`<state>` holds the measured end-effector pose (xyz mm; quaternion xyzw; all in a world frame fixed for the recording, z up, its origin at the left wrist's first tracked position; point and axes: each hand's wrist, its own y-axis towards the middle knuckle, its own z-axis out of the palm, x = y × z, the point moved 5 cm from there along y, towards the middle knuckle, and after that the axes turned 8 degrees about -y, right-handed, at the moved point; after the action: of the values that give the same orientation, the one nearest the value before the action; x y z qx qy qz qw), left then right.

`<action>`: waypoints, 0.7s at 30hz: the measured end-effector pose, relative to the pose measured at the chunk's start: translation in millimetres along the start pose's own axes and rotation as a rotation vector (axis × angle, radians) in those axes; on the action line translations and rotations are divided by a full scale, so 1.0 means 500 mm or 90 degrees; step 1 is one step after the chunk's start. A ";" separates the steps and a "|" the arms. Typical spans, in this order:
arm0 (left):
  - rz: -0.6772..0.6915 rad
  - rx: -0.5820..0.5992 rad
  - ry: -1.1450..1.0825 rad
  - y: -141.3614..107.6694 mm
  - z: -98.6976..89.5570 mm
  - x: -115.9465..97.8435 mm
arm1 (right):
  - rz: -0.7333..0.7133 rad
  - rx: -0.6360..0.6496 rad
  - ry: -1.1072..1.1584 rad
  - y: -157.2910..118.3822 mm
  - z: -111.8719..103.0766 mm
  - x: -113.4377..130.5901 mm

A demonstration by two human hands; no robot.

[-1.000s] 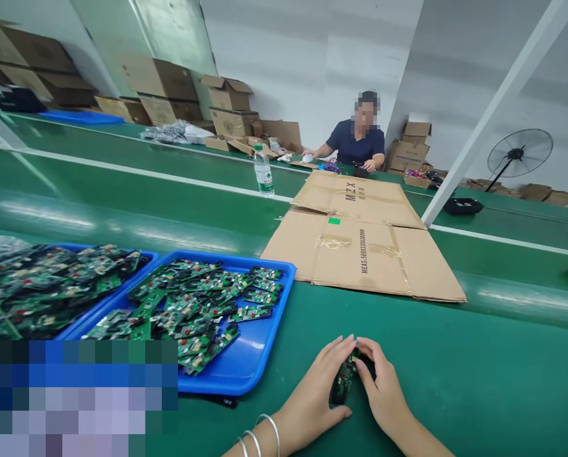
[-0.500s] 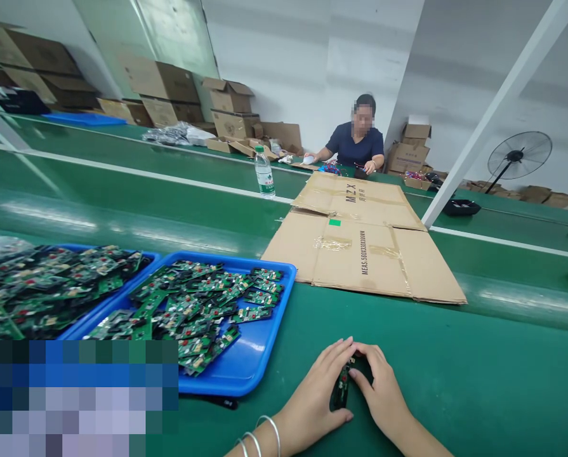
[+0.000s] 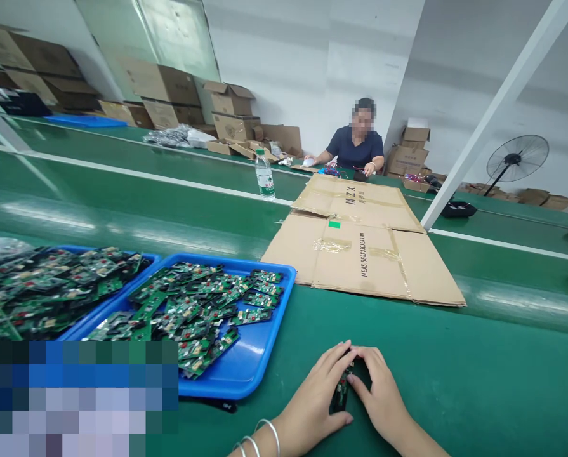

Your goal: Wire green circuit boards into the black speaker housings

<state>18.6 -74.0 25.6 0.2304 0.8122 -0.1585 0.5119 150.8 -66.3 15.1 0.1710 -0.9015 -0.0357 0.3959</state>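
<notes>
A small green circuit board [image 3: 342, 388] with a red part on it is held between my two hands, low in the view above the green table. My left hand [image 3: 315, 393] wraps it from the left, with the thumb along its near end. From the right, my right hand [image 3: 381, 393] grips its far end between thumb and fingers. The fingertips of both hands meet over that far end and hide part of it. To the left stands a blue tray [image 3: 259, 355] with many similar boards [image 3: 202, 311] piled in it.
A second heaped pile of boards [image 3: 50, 285] lies at the far left. Ahead lies a flattened cardboard box [image 3: 379, 254], with a water bottle [image 3: 264, 174] beyond its left side. Across the table a person [image 3: 357, 143] sits working. A white post [image 3: 497, 120] rises at the right.
Both hands keep the same hold on the circuit board, with only a very slight shift. The whole view has moved a little.
</notes>
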 end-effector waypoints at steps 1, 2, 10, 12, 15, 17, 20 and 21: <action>-0.002 0.000 0.001 0.000 0.000 -0.001 | -0.001 0.000 0.002 0.000 0.000 0.000; -0.005 0.000 0.002 0.000 0.000 -0.001 | 0.000 -0.001 0.003 0.000 0.001 0.000; -0.017 0.010 0.004 0.002 0.003 0.003 | -0.005 -0.003 -0.011 -0.002 0.002 0.000; -0.014 0.007 0.007 0.003 0.004 0.005 | -0.010 -0.006 -0.016 -0.001 0.002 0.000; -0.001 -0.002 0.015 0.004 0.004 0.005 | -0.022 -0.016 -0.030 0.000 0.000 0.002; 0.006 -0.007 0.020 0.004 0.004 0.005 | -0.027 -0.024 -0.038 0.000 -0.002 0.003; 0.005 -0.012 0.024 0.003 0.004 0.007 | -0.020 -0.034 -0.038 0.000 -0.003 0.004; 0.005 -0.014 0.026 0.003 0.004 0.007 | -0.014 -0.040 -0.036 -0.001 -0.004 0.003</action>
<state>19.4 -73.1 21.5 0.2308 0.8234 -0.1426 0.4984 151.4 -67.1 17.5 0.1674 -0.9087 -0.0734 0.3753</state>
